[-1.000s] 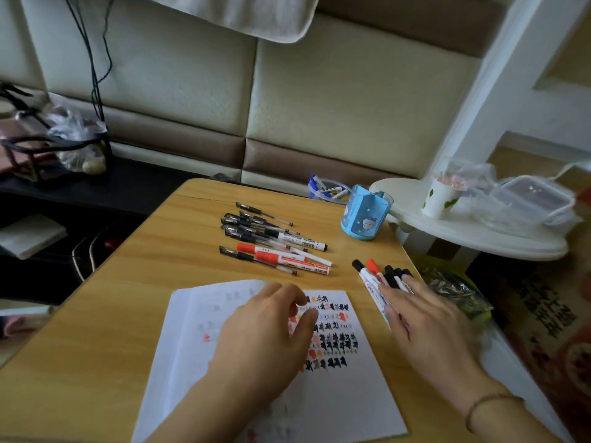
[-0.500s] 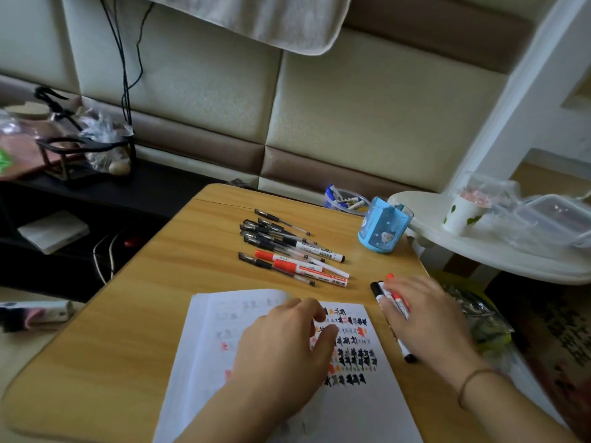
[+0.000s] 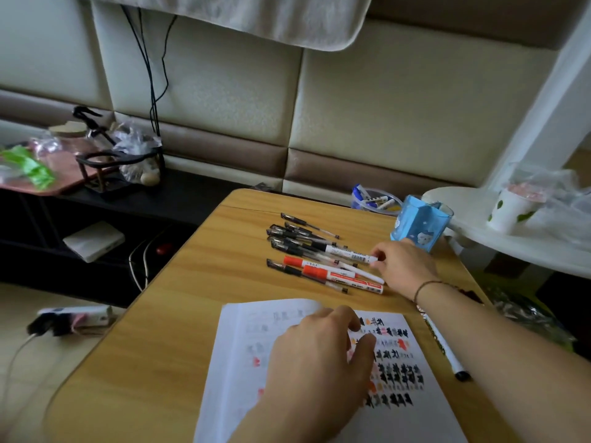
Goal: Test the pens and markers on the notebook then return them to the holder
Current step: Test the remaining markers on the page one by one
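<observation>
The right hand [image 3: 404, 266] has its grip on the near end of a white marker with a black cap [image 3: 345, 251], thumb and fingertips pinching the barrel where it sticks out of the pile of pens and markers [image 3: 315, 255] lying on the table [image 3: 179, 314]. I judge the marker is only pinched, not lifted; its far end lies among the black gel pens. Just nearer sit two red-capped markers [image 3: 332, 274], side by side.

The left hand [image 3: 319, 356] lies on the open notebook [image 3: 243, 362], fingers bent and pressing the page flat, holding nothing that I can see. The right-hand page is already thick with black and red test marks. One more marker [image 3: 447, 350] lies at the notebook's right edge, partly under the right forearm.

The blue holder [image 3: 419, 227] stands at the far right corner of the table, just beyond the right hand, and looks empty from here, though its inside is mostly hidden. So the testing step is in hand: one marker being picked for trial, none returned. Next the marker needs drawing clear of the pile without rolling its neighbours, uncapping, then bringing to a bare patch of page.

The lettering on the barrels is too small to read, and the notebook's near edge is cut off by the frame.
</observation>
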A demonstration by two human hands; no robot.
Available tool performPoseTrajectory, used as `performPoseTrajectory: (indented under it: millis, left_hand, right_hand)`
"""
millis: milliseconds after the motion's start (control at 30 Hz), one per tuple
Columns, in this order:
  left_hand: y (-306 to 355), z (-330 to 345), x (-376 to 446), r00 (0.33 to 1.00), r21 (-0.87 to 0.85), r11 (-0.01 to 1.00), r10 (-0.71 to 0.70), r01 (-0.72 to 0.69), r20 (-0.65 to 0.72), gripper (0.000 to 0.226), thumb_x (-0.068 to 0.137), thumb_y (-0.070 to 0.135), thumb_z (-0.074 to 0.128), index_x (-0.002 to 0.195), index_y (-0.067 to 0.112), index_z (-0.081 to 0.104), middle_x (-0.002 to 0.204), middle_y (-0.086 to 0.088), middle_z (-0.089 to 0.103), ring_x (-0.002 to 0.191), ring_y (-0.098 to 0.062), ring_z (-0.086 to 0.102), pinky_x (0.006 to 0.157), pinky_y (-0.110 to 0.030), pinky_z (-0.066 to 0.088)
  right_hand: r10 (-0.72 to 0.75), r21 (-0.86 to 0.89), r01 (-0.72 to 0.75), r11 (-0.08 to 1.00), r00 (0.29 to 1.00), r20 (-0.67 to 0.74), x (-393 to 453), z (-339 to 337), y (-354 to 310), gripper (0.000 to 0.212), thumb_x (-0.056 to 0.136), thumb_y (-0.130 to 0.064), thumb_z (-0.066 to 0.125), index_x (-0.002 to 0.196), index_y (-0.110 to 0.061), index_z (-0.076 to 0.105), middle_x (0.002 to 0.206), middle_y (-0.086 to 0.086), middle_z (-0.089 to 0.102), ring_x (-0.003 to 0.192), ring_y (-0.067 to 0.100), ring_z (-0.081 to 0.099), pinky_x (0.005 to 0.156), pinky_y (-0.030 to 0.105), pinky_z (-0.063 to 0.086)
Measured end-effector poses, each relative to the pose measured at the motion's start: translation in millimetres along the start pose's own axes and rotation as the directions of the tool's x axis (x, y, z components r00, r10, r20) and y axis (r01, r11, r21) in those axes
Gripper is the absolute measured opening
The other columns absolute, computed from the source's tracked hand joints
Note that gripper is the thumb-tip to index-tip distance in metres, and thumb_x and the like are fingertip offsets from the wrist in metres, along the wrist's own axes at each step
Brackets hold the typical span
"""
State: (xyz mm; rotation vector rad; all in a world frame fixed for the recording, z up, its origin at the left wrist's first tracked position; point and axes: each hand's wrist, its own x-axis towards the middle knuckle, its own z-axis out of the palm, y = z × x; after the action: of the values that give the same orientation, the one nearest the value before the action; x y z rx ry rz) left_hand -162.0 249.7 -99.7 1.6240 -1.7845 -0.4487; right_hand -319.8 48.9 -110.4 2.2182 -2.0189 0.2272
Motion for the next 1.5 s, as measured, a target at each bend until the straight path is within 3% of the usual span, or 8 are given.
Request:
performPoseTrajectory:
  millis: [267, 433, 667, 900, 1067, 1233, 1367, 1500]
  left_hand:
    - [2.5, 7.7, 0.3, 0.974, 0.008, 0.996, 0.087, -0.087, -0.207, 0.068, 0.082, 0.059, 0.057, 0.137, 0.044, 0.019, 0.148, 0.017, 0.004, 0.134, -0.010, 0.023, 0.103, -0.028, 0.033]
    - [13.5, 13.8, -3.6, 0.915, 0.108, 0.931, 0.363, -0.349, -0.174, 0.017, 0.092, 0.043, 0.038, 0.101, 0.034, 0.049, 0.094, 0.014, 0.060, 0.087, -0.013, 0.056, 0.076, -0.037, 0.050]
    - [21.0, 12.1, -15.2, 0.835, -0.180, 0.846, 0.528, -0.502, 0.154, 0.025, 0.090, 0.036, 0.044, 0.112, 0.032, 0.057, 0.081, 0.000, 0.068, 0.074, -0.018, 0.063, 0.065, -0.030, 0.049]
    - [25.6, 13.6, -16.7, 0.840, -0.324, 0.837, 0.512, -0.441, 0.179, 0.027, 0.090, 0.054, 0.055, 0.105, 0.034, 0.064, 0.074, 0.000, 0.065, 0.063, -0.011, 0.060, 0.055, -0.027, 0.045]
    - [19.9, 8.5, -19.8, 0.901, -0.234, 0.892, 0.420, -0.387, 0.112, 0.042, 0.080, 0.073, 0.048, 0.098, 0.035, 0.051, 0.053, 0.000, 0.050, 0.049, -0.009, 0.046, 0.047, -0.021, 0.028]
    - [9.2, 10.4, -15.5, 0.966, -0.232, 0.943, 0.254, -0.237, 0.049, 0.030, 0.091, 0.025, 0.032, 0.115, 0.044, 0.033, 0.075, 0.007, 0.054, 0.066, -0.010, 0.050, 0.060, -0.036, 0.042]
    - [4.6, 15.4, -12.8, 0.979, -0.149, 0.972, 0.192, -0.180, 0.066, 0.049, 0.096, 0.017, 0.049, 0.124, 0.049, 0.025, 0.112, 0.012, 0.064, 0.093, 0.002, 0.055, 0.073, -0.007, 0.040]
    - [0.4, 17.6, -8.8, 0.987, -0.099, 0.988, 0.132, -0.123, 0.092, 0.038, 0.087, 0.020, 0.068, 0.110, 0.038, 0.044, 0.105, 0.016, 0.067, 0.065, 0.008, 0.055, 0.061, -0.006, 0.040]
  right_hand:
    - [0.081, 0.664, 0.141, 0.734, 0.953, -0.291, -137.1, -69.7, 16.2, 0.015, 0.088, -0.031, 0.060, 0.101, -0.028, 0.065, 0.091, -0.010, 0.071, 0.082, 0.005, 0.065, 0.063, 0.017, 0.050]
    - [0.172, 0.982, 0.183, 0.041, 0.967, -0.188, -210.8, -89.1, 6.1, 0.048, 0.062, -0.061, 0.078, 0.083, -0.020, 0.068, 0.056, 0.006, 0.060, 0.048, 0.022, 0.056, 0.042, 0.024, 0.045]
    - [0.026, 0.977, -0.114, -0.180, 0.992, 0.121, -217.0, -57.5, -11.0, 0.036, 0.059, -0.045, 0.070, 0.058, -0.017, 0.048, 0.041, 0.002, 0.032, 0.036, 0.013, 0.028, 0.041, 0.017, 0.025]
    - [-0.075, 0.998, -0.014, -0.054, 0.997, 0.010, -221.1, -61.2, 13.4, 0.033, 0.065, -0.039, 0.069, 0.059, -0.016, 0.046, 0.052, 0.002, 0.041, 0.048, 0.012, 0.044, 0.045, 0.026, 0.043]
    - [-0.160, 0.996, 0.072, -0.050, 0.984, -0.079, -211.6, -52.6, 26.9, 0.048, 0.069, -0.065, 0.071, 0.080, -0.018, 0.070, 0.050, 0.004, 0.056, 0.044, 0.021, 0.052, 0.047, 0.028, 0.042]
    - [-0.076, 0.998, 0.037, -0.048, 0.996, -0.041, -199.9, -48.4, 46.5, 0.048, 0.059, -0.057, 0.082, 0.081, -0.015, 0.072, 0.064, 0.017, 0.064, 0.059, 0.030, 0.062, 0.042, 0.028, 0.046]
    - [-0.004, 0.985, 0.028, 0.172, 1.000, -0.028, -196.8, -36.2, 51.9, 0.032, 0.059, -0.042, 0.079, 0.069, -0.015, 0.065, 0.048, 0.008, 0.054, 0.043, 0.023, 0.048, 0.037, 0.024, 0.038]
    - [-0.037, 0.967, 0.061, 0.246, 0.998, -0.054, -196.4, -17.0, 48.4, 0.019, 0.069, -0.025, 0.074, 0.063, -0.015, 0.059, 0.047, 0.007, 0.054, 0.041, 0.019, 0.049, 0.039, 0.025, 0.038]
